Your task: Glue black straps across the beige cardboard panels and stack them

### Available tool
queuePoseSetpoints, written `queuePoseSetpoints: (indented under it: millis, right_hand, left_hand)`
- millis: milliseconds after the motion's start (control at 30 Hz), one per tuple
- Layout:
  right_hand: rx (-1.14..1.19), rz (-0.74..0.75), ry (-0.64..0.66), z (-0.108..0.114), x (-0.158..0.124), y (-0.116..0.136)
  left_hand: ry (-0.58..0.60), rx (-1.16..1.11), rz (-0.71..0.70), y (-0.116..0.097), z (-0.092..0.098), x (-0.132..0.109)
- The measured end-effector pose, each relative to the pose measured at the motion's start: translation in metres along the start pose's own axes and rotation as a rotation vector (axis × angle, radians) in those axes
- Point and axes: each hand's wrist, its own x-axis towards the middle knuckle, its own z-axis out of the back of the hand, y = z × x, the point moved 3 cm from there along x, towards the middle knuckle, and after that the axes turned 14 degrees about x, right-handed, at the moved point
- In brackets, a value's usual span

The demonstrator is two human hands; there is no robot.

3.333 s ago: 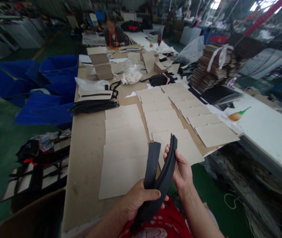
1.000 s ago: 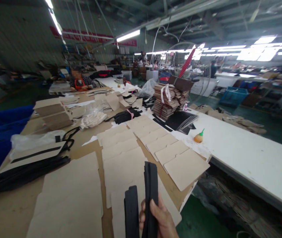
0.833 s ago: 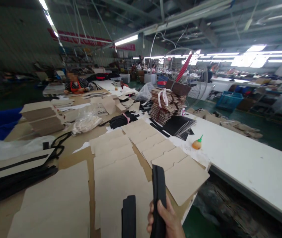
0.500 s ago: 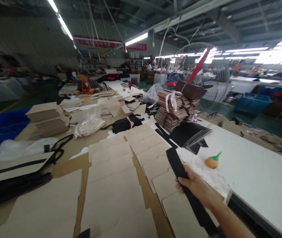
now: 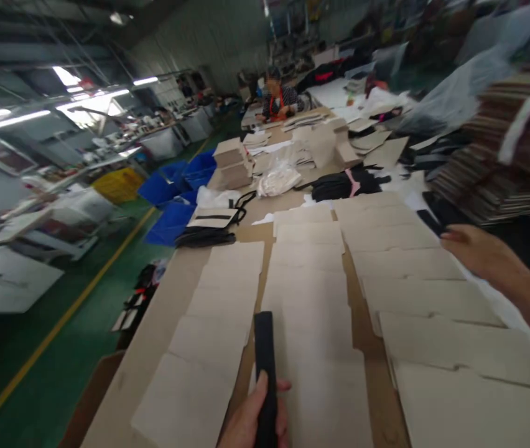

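My left hand (image 5: pixel 251 423) is at the bottom middle, closed round the lower end of a black strip (image 5: pixel 265 348) that stands up over the beige card sheets (image 5: pixel 306 274). My right hand (image 5: pixel 479 255) reaches out to the right, over the far right row of sheets. Its fingers are together, and the end of a second dark strip (image 5: pixel 430 221) shows at their tips. The rest of that strip is hidden. The sheets lie in overlapping rows on the brown table (image 5: pixel 172 292).
A tall stack of brown card pieces (image 5: pixel 502 162) stands at the right. A black bundle (image 5: pixel 344 183), a plastic bag (image 5: pixel 277 180) and card stacks (image 5: pixel 234 162) lie further back. Black handles (image 5: pixel 206 236) sit at the table's left edge. Blue bins (image 5: pixel 172 186) stand on the green floor. A person (image 5: pixel 277 99) sits at the far end.
My view has swung left and down. My right hand has carried its strip farther out to the right. My left hand with its strip has come back into view at the bottom.
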Motion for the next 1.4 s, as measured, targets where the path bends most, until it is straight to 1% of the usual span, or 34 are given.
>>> queuePoseSetpoints:
  millis: [33,67,100,133,200,233,267,300,367,433,500,600,633,667,700,800,867,933,1033,1133,1200,1300,1400]
  right_hand:
    - [0.038,0.027,0.101,-0.024,-0.021,-0.002]
    - [0.077,0.018,0.181,-0.047,-0.048,-0.003]
    - [0.143,0.001,0.285,-0.068,-0.079,-0.001]
    - [0.221,-0.051,0.374,-0.088,-0.112,0.004]
    - [0.485,-0.087,0.613,-0.125,-0.179,0.028]
    - [0.606,-0.112,0.654,-0.140,-0.207,0.044]
    - [0.690,-0.131,0.658,-0.154,-0.231,0.061]
    - [0.750,-0.124,0.625,-0.166,-0.249,0.078]
    - [0.836,-0.074,0.541,-0.187,-0.274,0.114]
    - [0.848,-0.021,0.509,-0.206,-0.292,0.146]
    - [0.785,0.033,0.567,-0.225,-0.313,0.175]
    - [0.689,0.120,0.755,-0.250,-0.354,0.211]
    - [0.682,0.130,0.786,-0.256,-0.367,0.220]
    - [0.689,0.121,0.783,-0.262,-0.378,0.227]
    - [0.702,0.093,0.750,-0.268,-0.388,0.232]
    - [0.739,0.019,0.584,-0.281,-0.408,0.246]
    - [0.738,0.044,0.518,-0.290,-0.421,0.259]
    - [0.728,0.100,0.486,-0.298,-0.435,0.273]
    - [0.720,0.144,0.486,-0.311,-0.456,0.291]
    - [0.694,0.184,0.475,-0.321,-0.469,0.299]
    - [0.645,0.247,0.478,-0.326,-0.473,0.301]
    - [0.557,0.352,0.535,-0.333,-0.474,0.301]
    - [0.500,0.432,0.565,-0.335,-0.472,0.295]
  left_hand:
    - [0.112,0.004,-0.028,0.002,-0.001,0.006]
    - [0.190,0.007,-0.055,0.003,-0.002,0.012]
    - [0.256,0.011,-0.083,0.004,-0.002,0.016]
    - [0.299,0.012,-0.103,0.005,-0.002,0.019]
    - [0.369,0.011,-0.124,0.007,0.000,0.021]
    - [0.416,0.012,-0.124,0.009,0.002,0.020]
    - [0.467,0.014,-0.122,0.012,0.004,0.019]
    - [0.516,0.016,-0.119,0.015,0.007,0.018]
    - [0.601,0.025,-0.115,0.021,0.018,0.016]
    - [0.663,0.038,-0.124,0.027,0.033,0.012]
    - [0.684,0.041,-0.149,0.028,0.052,0.007]
    - [0.657,0.009,-0.213,0.022,0.090,-0.004]
    - [0.651,-0.003,-0.232,0.019,0.103,-0.008]
    - [0.645,-0.012,-0.250,0.017,0.116,-0.011]
    - [0.638,-0.017,-0.264,0.015,0.129,-0.014]
    - [0.588,0.006,-0.297,0.014,0.165,-0.021]
    - [0.545,0.072,-0.335,0.015,0.185,-0.024]
    - [0.501,0.175,-0.386,0.015,0.202,-0.028]
    - [0.436,0.295,-0.446,0.017,0.222,-0.031]
    - [0.363,0.349,-0.465,0.021,0.236,-0.030]
    - [0.317,0.391,-0.464,0.026,0.242,-0.029]
    - [0.308,0.398,-0.482,0.034,0.244,-0.030]
    - [0.292,0.371,-0.472,0.041,0.241,-0.029]
